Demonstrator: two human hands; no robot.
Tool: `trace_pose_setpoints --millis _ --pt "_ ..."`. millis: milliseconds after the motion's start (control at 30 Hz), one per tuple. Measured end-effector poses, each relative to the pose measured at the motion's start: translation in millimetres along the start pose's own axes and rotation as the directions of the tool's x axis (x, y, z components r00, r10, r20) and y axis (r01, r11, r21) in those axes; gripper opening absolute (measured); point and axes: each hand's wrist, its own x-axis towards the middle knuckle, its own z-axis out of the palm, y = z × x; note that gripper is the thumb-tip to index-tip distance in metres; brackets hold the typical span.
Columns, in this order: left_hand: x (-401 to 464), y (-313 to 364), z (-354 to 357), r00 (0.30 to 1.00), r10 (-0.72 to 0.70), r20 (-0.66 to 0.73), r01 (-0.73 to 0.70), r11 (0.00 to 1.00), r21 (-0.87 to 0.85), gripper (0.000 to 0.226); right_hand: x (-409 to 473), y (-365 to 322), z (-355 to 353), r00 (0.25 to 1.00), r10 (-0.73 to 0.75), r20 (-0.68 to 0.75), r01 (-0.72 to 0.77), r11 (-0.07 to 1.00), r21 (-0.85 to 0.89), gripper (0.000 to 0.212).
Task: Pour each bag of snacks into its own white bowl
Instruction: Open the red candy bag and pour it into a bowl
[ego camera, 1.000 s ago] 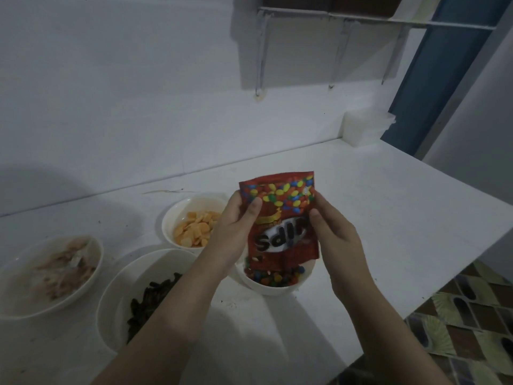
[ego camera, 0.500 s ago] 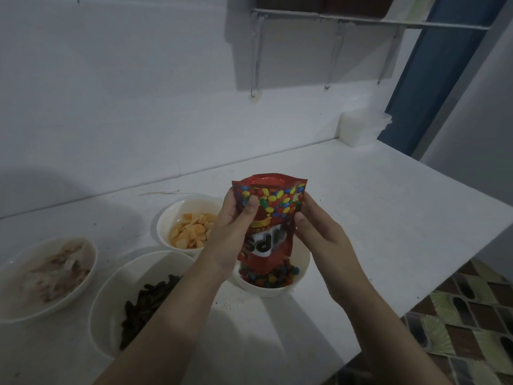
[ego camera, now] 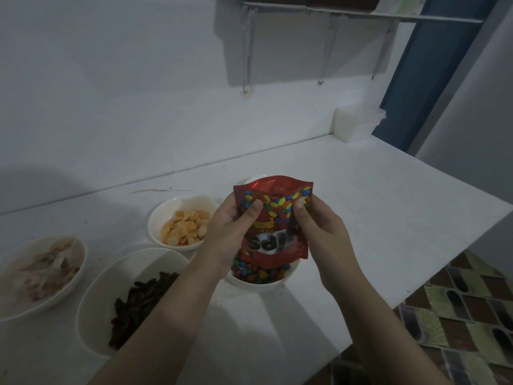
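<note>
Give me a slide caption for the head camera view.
Both hands hold an upturned red candy bag over a white bowl.

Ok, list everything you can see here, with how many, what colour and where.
Snack bag: one, red with coloured candies printed, held upside down over the candy bowl.
Candy bowl: one, white, holds multicoloured candies, under the bag.
Cracker bowl: one, white, holds orange crackers, behind left hand.
Dark-snack bowl: one, white, holds dark strips, front left.
Pale-snack bowl: one, white, far left.
Counter: one, white.
Box: one, white, back right corner.
Wall rack: one, metal, above.
Left hand: grips bag's left edge.
Right hand: grips bag's right edge.
</note>
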Motion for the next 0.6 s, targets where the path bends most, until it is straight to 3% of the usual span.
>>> trace_pose_setpoints --millis 133,233,333,467,600 --pt "4 1 -4 0.993 0.051 -0.107 -0.051 0.999 0.003 0.020 5 -2 4 0.998 -0.007 -0.070 0.010 0.999 0.041 0.022" --pt "7 3 -11 0.991 0.073 -0.111 -0.071 0.997 0.029 0.014 11 -2 4 1.000 0.010 -0.025 -0.008 0.999 0.050 0.024" --pt "9 5 -16 0.991 0.082 -0.103 -0.081 0.997 0.018 0.023 14 -5 8 0.999 0.004 0.052 -0.009 0.994 0.107 0.029" --pt "9 10 -16 0.994 0.103 -0.037 -0.103 0.995 -0.006 0.037 16 -7 19 0.999 -0.032 -0.035 0.039 0.973 0.229 0.022" --pt "12 16 -15 0.990 0.133 0.049 -0.132 0.991 -0.013 0.045 14 -5 32 1.000 -0.006 0.003 0.005 0.969 0.246 0.031"
